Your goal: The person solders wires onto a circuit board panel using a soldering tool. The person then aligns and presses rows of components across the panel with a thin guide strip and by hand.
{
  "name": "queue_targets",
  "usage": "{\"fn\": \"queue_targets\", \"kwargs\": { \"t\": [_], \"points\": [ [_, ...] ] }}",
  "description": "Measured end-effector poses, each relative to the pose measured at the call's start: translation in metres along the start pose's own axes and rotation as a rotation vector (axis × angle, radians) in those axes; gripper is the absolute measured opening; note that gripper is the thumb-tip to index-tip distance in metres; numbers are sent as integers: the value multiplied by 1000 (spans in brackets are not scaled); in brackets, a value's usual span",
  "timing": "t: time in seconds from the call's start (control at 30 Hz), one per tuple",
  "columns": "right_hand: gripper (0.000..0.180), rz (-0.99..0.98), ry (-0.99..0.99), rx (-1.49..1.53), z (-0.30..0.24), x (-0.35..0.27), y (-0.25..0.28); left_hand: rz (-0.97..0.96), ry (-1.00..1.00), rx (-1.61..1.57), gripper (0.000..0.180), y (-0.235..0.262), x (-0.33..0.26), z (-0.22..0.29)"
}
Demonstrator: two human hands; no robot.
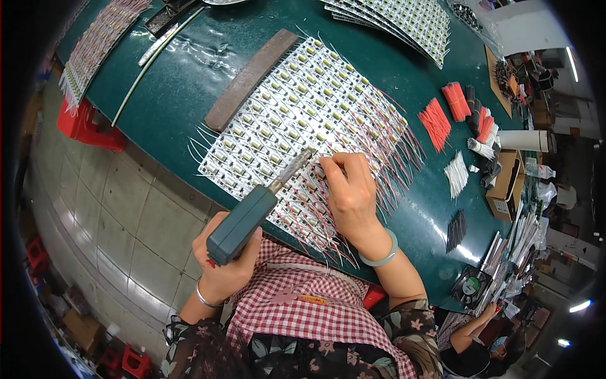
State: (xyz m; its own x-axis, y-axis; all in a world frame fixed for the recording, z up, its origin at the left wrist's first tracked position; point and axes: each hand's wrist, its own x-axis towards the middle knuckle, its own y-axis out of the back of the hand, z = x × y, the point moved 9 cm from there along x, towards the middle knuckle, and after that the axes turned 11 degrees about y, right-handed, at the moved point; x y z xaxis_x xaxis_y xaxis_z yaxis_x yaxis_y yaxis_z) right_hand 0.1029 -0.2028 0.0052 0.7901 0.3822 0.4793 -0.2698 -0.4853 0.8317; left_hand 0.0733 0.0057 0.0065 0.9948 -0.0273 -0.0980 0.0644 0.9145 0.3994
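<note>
Left hand (228,268) grip closed around the teal handle of a soldering iron (262,203), near left, off the tabletop edge; its metal tip reaches up-right onto the LED board panel (297,104). Right hand (350,192) grip pinched shut, fingertips (325,165) pressing a thin wire, too small to tell colour, just right of the iron's tip, almost touching. Panel of white boards with yellow LEDs lies tilted on the green tabletop (189,69), red and white leads fanning out along its right and near edges. Brown bar (251,78) lies along the panel's far-left edge. Red wire bundles (445,110) far right, well apart. White wire bundle (456,174) right. More board panels (404,22) far.
</note>
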Motion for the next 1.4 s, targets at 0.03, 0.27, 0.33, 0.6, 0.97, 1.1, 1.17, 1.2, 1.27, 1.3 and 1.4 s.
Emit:
{"fn": "queue_targets", "kwargs": {
  "t": [0.03, 0.27, 0.33, 0.6, 0.97, 1.1, 1.17, 1.2, 1.27, 1.3, 1.4],
  "points": [
    [32, 2, 1, -1, 0, 0, 0, -3, 13, -12, 19, 2, -1, -2],
    [31, 1, 10, 0, -2, 2, 1, 23, 466, -414, 33, 9, -16, -41],
    [31, 4, 11, 4, -3, 2, 1, -18, 517, -636, 43, 7, -15, -39],
    [29, 31, -14, -32, -10, 2, 12, -115, 431, -757, 53, 8, -14, -39],
    [36, 52, -14, 119, -19, -3, 4, -29, 91, -188, 23, 14, -23, -25],
    [36, 45, -13, 96, -18, -5, 0, -43, -9, -104, 21, 10, -19, -11],
    [36, 41, -16, 82, -18, -5, 0, -41, -12, -105, 20, 11, -16, -8],
    [36, 36, -17, 70, -18, -5, 0, -61, -22, -76, 20, 9, -16, -7],
    [36, 32, -18, 59, -19, -6, 0, -81, -33, -48, 21, 7, -15, -6],
    [36, 28, -16, 56, -19, -6, -1, -92, -29, -34, 20, 6, -14, -6],
    [36, 28, -14, 51, -19, -6, -1, -109, -26, -9, 19, 3, -14, -8]
  ]
}}
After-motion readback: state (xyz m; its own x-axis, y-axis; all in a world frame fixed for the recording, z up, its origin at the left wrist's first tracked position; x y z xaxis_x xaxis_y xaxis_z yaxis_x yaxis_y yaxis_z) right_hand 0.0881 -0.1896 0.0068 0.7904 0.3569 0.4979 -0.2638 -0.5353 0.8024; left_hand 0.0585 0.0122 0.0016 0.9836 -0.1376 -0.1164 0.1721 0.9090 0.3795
